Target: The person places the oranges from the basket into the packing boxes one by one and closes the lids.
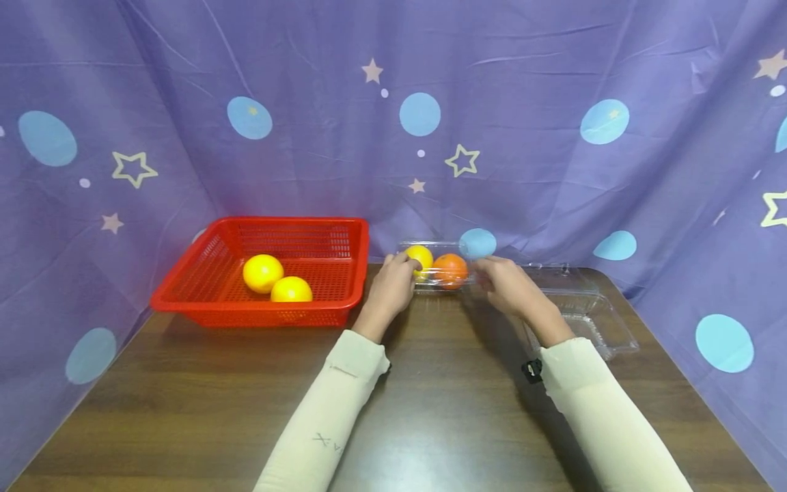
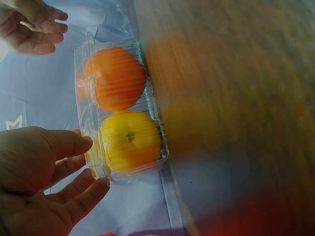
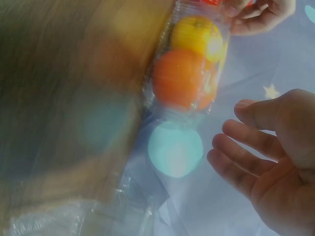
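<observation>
Purple curtain (image 1: pixel 326 164); clear box (image 2: pixel 87 110) holds yellow fruit (image 2: pixel 132 147), orange fruit (image 2: pixel 117 81); left grip (image 1: pixel 393 283), right grip (image 1: pixel 510 285) relaxed

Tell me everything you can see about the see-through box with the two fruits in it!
The clear box looks like thin, shiny plastic with fine ridges, and it seems closed. A yellow fruit and an orange fruit sit inside, side by side. It stands on the brown table near the far edge, right of the red basket. The left hand seems to touch its left end; the right hand is apart from it.
</observation>
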{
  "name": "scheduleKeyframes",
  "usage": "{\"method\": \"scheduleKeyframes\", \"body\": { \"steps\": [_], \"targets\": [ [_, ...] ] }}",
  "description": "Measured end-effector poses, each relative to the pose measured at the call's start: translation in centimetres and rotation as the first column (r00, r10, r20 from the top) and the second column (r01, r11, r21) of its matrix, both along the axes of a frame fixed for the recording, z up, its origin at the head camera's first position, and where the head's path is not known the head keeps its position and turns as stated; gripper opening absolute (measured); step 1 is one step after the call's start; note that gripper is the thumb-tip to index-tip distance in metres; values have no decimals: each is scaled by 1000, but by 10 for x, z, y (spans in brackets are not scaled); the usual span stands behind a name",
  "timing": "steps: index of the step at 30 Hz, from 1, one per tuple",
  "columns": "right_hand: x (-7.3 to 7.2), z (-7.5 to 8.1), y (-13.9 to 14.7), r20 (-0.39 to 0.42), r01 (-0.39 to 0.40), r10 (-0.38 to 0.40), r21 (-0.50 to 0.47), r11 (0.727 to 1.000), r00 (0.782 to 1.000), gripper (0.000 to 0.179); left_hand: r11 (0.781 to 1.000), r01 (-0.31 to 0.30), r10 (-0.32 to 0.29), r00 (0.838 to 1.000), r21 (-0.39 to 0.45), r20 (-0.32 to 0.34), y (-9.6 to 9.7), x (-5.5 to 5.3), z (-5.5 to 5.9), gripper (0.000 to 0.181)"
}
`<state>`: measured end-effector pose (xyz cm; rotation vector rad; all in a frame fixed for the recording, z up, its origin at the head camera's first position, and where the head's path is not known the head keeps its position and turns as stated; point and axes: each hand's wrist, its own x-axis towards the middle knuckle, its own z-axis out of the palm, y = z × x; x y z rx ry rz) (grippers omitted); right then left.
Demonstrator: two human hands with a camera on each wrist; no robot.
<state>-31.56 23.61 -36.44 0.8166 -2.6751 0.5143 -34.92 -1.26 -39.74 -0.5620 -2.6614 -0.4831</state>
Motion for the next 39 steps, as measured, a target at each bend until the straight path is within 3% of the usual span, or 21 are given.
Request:
{"method": "scheduleKeyframes", "body": {
  "steps": [7,16,31,39],
  "targets": [
    [10,6,22,-25,-5,5,8,1000,1000,29,1000,0,0,1000,4,2,0,3,2,24],
    [29,19,57,37,104,-104,5,995,994,21,1000,-7,7,1000,10,3,0,4,2,23],
    [42,15,130,79,288,-291,43,957,953,26,1000,-5,4,1000,15,13,-1,2,1,23],
    [46,6,163,120,392,-403,108,914,907,42,1000,5,-5,1000,27,-5,-1,3,2,22]
  ]
}}
